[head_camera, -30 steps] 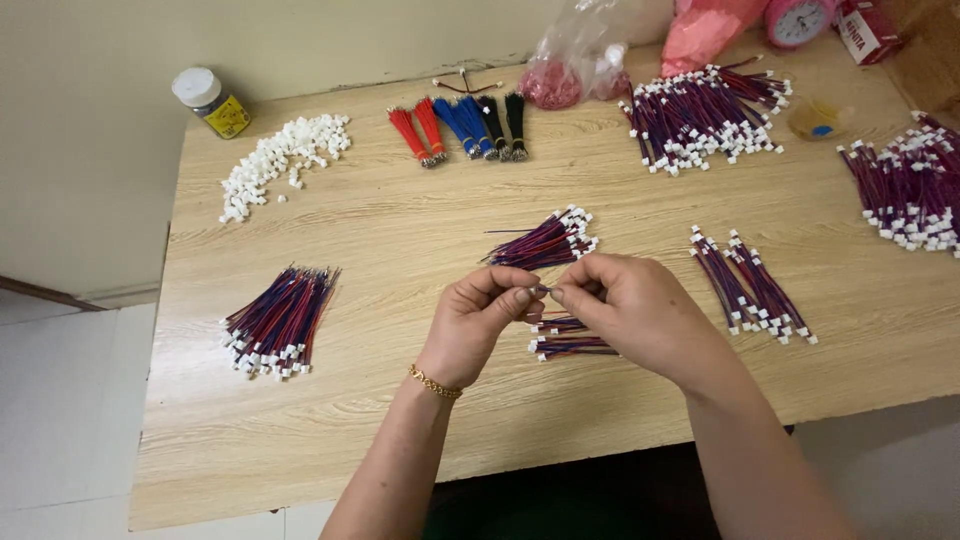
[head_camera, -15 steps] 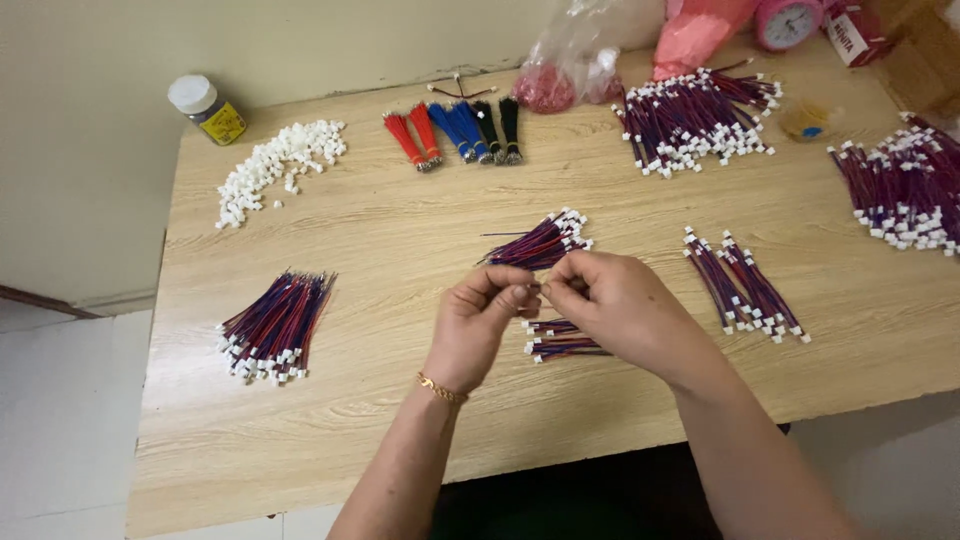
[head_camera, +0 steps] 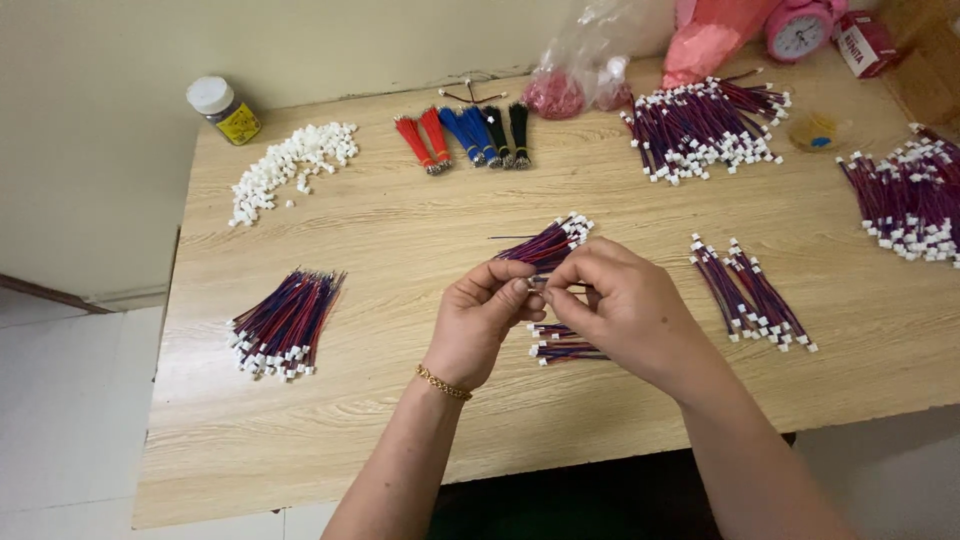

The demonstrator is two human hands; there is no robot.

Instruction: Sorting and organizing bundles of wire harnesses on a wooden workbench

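Observation:
My left hand and my right hand meet above the middle of a wooden table. Between their fingertips they pinch a thin red-and-blue wire piece with a small white plug; most of it is hidden by my fingers. Just behind my hands lies a small bunch of the same wires. A few more wires lie on the table under my right hand. My left wrist wears a gold bracelet.
Wire bundles lie at the left, right of my hands, back right and far right. White plugs, a jar, red, blue and black wire tufts, plastic bags and a pink clock line the back.
My hands stay together over the same spot, with only small finger movements on the wire. The camera view has shifted slightly.

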